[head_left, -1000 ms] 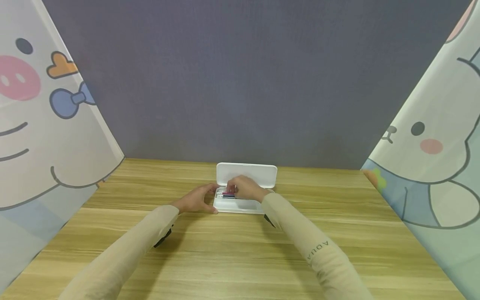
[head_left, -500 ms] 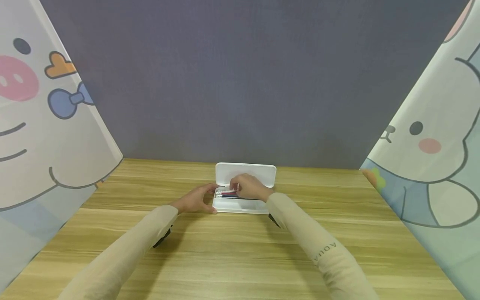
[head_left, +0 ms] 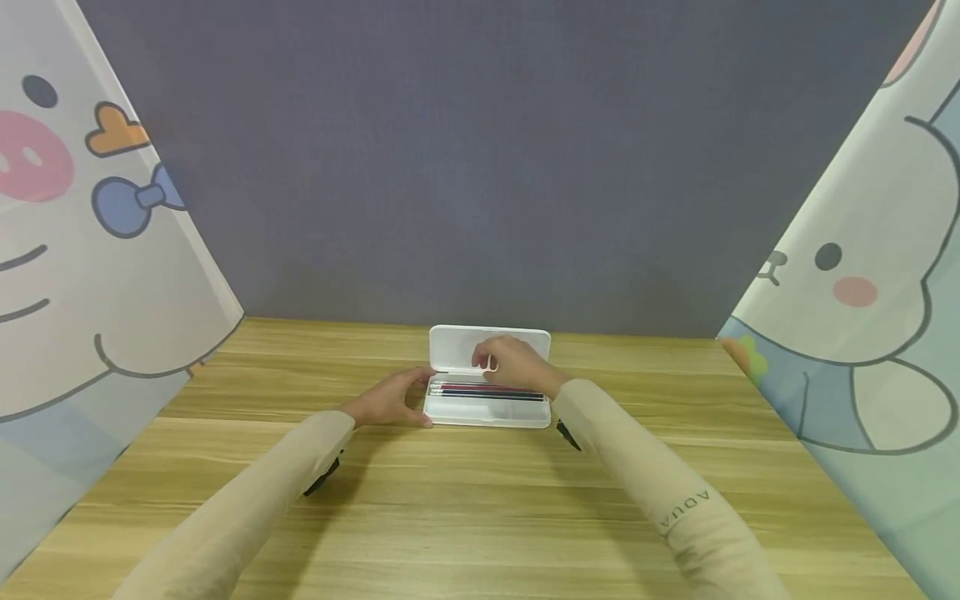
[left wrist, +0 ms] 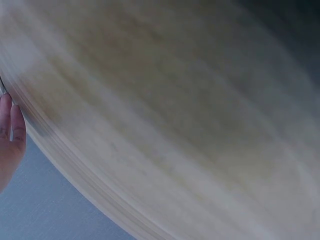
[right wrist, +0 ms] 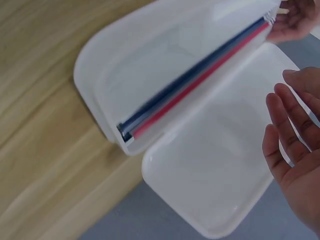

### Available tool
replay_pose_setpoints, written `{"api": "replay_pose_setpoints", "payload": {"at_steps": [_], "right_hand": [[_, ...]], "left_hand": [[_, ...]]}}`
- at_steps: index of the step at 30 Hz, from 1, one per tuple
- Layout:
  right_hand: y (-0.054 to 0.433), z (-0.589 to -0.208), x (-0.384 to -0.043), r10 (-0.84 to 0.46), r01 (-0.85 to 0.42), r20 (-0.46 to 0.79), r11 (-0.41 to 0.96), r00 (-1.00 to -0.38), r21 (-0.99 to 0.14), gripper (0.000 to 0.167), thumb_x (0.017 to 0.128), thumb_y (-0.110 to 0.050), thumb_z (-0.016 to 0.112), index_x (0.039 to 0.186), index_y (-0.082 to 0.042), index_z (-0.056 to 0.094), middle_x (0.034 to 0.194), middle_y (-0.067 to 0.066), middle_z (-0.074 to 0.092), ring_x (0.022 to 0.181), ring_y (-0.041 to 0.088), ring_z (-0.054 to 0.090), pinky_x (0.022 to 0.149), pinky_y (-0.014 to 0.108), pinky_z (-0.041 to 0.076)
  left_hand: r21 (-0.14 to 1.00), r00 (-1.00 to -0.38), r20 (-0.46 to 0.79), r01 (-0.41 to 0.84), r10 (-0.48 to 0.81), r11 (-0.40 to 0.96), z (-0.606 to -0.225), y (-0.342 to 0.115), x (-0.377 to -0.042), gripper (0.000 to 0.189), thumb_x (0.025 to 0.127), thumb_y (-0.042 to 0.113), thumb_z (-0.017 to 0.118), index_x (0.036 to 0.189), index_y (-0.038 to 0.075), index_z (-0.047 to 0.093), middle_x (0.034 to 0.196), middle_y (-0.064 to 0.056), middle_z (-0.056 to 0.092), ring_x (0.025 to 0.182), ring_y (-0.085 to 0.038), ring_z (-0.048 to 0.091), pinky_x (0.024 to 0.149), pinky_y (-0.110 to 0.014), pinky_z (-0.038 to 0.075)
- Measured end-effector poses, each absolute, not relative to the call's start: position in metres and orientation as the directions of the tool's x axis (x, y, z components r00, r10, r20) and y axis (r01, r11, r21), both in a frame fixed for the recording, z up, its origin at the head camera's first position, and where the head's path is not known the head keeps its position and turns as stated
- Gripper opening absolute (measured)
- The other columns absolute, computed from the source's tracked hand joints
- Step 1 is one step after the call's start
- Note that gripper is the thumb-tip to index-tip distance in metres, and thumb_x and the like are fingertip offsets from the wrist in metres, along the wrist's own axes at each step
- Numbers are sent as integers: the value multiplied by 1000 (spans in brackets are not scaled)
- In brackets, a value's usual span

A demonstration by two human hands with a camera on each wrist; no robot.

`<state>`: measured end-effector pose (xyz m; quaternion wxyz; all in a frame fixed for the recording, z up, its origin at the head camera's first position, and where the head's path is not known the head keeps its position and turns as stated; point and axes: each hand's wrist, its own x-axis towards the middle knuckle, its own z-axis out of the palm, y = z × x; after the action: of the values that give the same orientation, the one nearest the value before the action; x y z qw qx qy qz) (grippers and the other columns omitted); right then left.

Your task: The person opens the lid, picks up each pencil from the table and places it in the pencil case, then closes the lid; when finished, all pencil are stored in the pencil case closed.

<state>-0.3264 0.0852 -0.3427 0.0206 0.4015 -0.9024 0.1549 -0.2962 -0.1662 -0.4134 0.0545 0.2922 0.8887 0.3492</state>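
Note:
A white pencil case (head_left: 487,412) lies on the table with its lid (head_left: 450,346) standing up behind. Inside, along the back side, lie several pencils (head_left: 495,397), dark blue and red, their pale ends to the left. My left hand (head_left: 390,402) spans the case's left end, thumb at the front corner and fingers at the back corner. Over the pencils, in front of the lid, hovers my right hand (head_left: 517,365), fingers loosely bent. The right wrist view shows this right hand (right wrist: 302,145) holding nothing, beside the lid (right wrist: 215,170). Only the left fingers (left wrist: 17,125) show in the left wrist view.
The wooden tabletop (head_left: 450,517) extends around the case. A dark grey panel (head_left: 480,167) stands at the back, with cartoon-printed panels on the left (head_left: 82,333) and right (head_left: 862,358).
My right hand has risen out of the case and shifted right and back, its fingers coming away from the pencils. More of the pencils' length shows. My left hand stays at the case's left end.

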Motion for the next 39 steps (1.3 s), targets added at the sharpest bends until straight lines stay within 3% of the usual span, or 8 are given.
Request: {"api": "replay_pose_setpoints", "payload": {"at_steps": [9, 18, 30, 39], "right_hand": [[103, -317, -326, -688, -706, 185, 636, -702, -311, 21, 77, -4, 63, 97, -3, 66, 91, 8, 67, 82, 22, 62, 68, 27, 50], [122, -299, -334, -632, -679, 253, 658, -733, -324, 20, 78, -6, 63, 97, -2, 67, 90, 8, 67, 83, 23, 62, 72, 32, 52], [149, -299, -349, -547, -637, 328, 679, -770, -364, 17, 78, -4, 62, 94, 0, 66, 89, 12, 68, 80, 23, 61, 74, 35, 51], [156, -306, -357, -518, -603, 309, 696, -798, -390, 16, 81, -8, 63, 94, 1, 65, 86, 12, 67, 78, 23, 61, 73, 36, 51]], "left_hand": [[652, -841, 83, 451, 534, 609, -413, -167, -296, 84, 64, 26, 82, 133, 3, 40, 129, -13, 52, 116, -30, 51, 104, -47, 35], [658, -849, 68, 432, 523, 616, -414, -168, -298, 85, 64, 28, 82, 134, 7, 40, 130, -11, 51, 118, -29, 50, 105, -47, 35], [644, -838, 83, 459, 540, 612, -412, -167, -295, 85, 64, 28, 82, 134, 3, 40, 129, -14, 52, 116, -31, 51, 104, -48, 35], [657, -842, 75, 445, 535, 608, -410, -165, -294, 84, 64, 26, 82, 133, 4, 40, 128, -13, 53, 116, -31, 51, 105, -48, 34]]}}
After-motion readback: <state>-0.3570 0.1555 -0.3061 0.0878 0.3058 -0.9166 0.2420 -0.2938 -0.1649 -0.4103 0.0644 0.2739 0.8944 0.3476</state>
